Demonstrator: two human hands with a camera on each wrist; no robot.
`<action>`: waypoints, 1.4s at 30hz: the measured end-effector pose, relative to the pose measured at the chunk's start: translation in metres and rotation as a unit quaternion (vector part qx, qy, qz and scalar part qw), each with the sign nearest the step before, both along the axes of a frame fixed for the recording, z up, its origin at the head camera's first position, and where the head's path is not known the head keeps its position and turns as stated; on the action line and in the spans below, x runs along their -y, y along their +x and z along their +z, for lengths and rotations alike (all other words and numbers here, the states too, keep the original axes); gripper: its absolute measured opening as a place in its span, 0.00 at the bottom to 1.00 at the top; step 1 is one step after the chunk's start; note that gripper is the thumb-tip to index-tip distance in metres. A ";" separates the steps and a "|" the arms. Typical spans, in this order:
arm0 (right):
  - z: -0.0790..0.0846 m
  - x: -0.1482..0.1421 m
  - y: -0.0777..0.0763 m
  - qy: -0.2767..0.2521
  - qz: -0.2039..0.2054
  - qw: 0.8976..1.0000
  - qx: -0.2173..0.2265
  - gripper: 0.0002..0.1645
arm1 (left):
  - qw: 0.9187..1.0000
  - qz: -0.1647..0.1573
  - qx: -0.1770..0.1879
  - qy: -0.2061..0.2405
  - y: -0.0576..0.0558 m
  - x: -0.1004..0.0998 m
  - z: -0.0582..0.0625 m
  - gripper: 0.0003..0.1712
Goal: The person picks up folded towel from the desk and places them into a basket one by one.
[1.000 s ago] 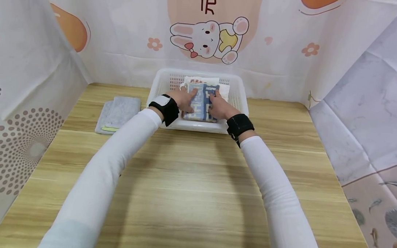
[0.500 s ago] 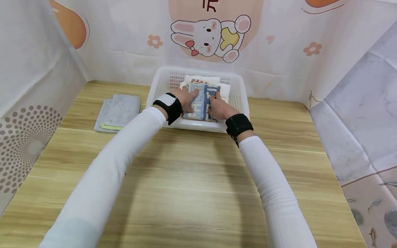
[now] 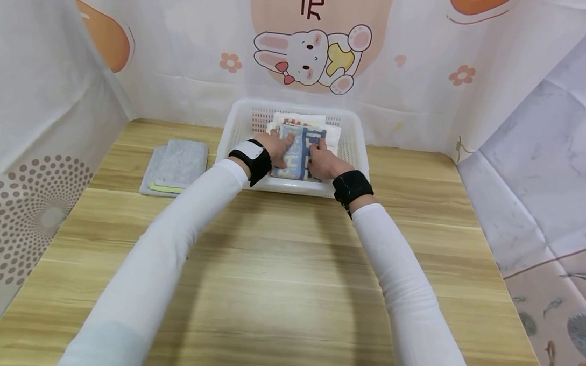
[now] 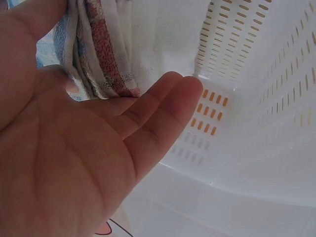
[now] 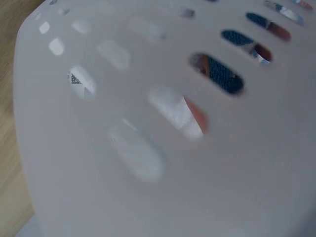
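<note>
A folded blue-and-cream patterned towel (image 3: 297,160) lies in a white plastic basket (image 3: 293,187). My left hand (image 3: 276,147) holds its left edge, thumb on top. In the left wrist view, the towel's layered edge (image 4: 101,49) with a red stripe sits beside the thumb, and two fingers (image 4: 160,116) extend past it over the basket floor. My right hand (image 3: 325,161) grips the right edge of the same towel. The basket's slotted wall (image 5: 123,98) fills the right wrist view, hiding most of that hand; bits of dark blue towel and finger show through the slots.
White folded towels (image 3: 332,136) lie beneath and behind the patterned one. Left of the basket, folded grey cloths (image 3: 182,160) with a yellow-green edge rest on the wooden table (image 3: 280,274). A printed curtain (image 3: 181,55) hangs directly behind the basket.
Both hands stay at the towel's sides in the basket, the left shifting slightly right. The towel's top surface looks a little more rumpled; the camera view drifts slightly.
</note>
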State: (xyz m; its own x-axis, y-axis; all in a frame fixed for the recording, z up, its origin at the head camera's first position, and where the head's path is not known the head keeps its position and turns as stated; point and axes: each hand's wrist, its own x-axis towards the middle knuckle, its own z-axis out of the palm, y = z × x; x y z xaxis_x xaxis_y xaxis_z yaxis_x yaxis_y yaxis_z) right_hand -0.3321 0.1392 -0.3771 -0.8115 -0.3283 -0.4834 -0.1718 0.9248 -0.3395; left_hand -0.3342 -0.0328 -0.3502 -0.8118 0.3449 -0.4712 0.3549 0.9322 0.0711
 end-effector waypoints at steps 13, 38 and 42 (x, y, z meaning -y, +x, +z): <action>-0.001 -0.002 0.003 0.007 0.004 1.000 0.001 0.39 | 1.000 0.001 -0.005 -0.004 -0.002 -0.003 -0.003 0.51; 0.003 -0.004 -0.002 -0.022 -0.003 1.000 0.002 0.39 | 0.995 -0.041 -0.072 -0.053 -0.006 -0.002 -0.005 0.51; 0.006 -0.006 -0.003 -0.016 0.010 1.000 -0.006 0.40 | 0.993 -0.049 -0.081 -0.065 -0.005 -0.004 -0.004 0.49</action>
